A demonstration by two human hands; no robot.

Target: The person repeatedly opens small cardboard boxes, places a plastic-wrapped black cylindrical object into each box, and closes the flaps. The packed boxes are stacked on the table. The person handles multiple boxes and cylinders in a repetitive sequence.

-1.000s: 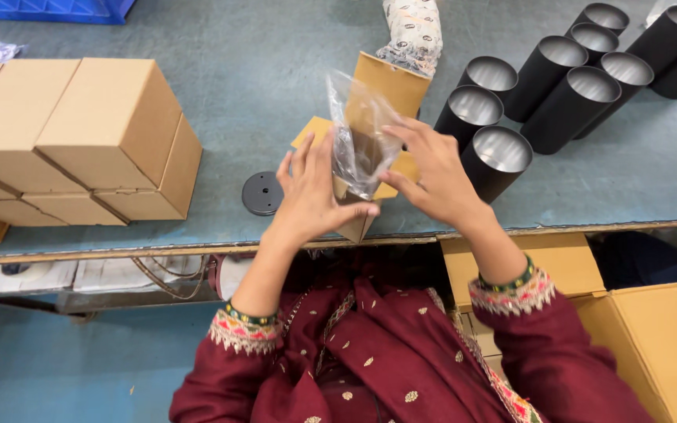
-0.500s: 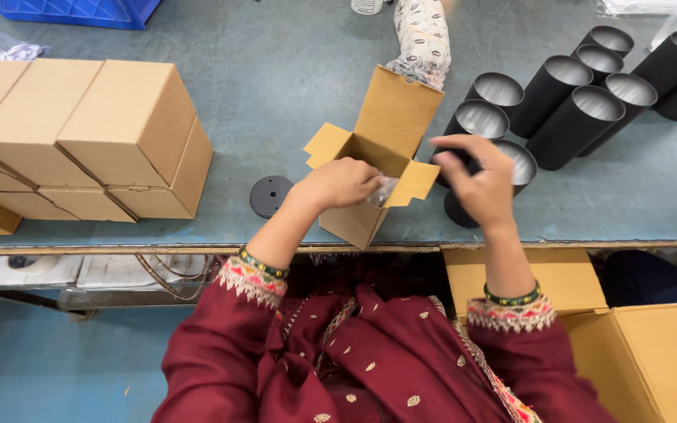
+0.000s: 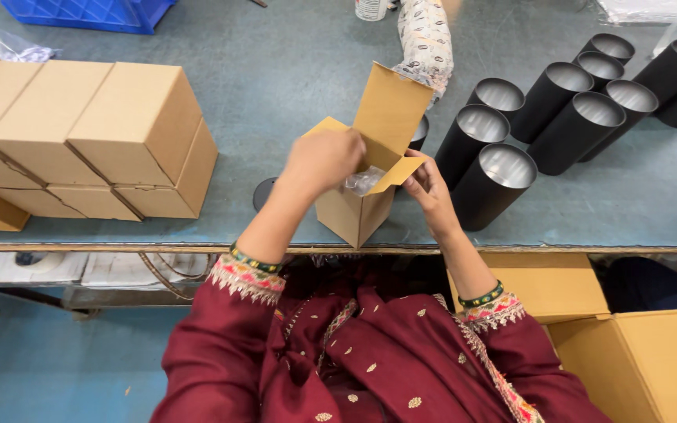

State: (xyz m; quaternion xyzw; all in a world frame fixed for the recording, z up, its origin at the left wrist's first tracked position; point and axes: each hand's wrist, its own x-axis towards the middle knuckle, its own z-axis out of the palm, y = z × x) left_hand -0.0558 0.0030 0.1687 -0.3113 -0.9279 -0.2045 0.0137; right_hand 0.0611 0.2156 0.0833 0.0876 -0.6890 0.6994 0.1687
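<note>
Left hand [image 3: 324, 160] is curled over the mouth of the small open brown cardboard box [image 3: 362, 207], fingers bunched on crinkled clear plastic wrap [image 3: 363, 181] going inside. Right hand [image 3: 429, 188] pinches the box's side flap, fingers closed on its edge. The box stands at the near edge of the grey-green worktable [image 3: 291, 70]. Black cylindrical tubes with silvery insides [image 3: 495, 184] crowd the right side; closed brown cartons [image 3: 111, 141] stack along the left edge.

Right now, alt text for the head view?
A left hand pushes clear plastic wrap into a small open cardboard box while the right hand steadies a flap. Black cylinders stand to the right, closed cartons to the left.
</note>
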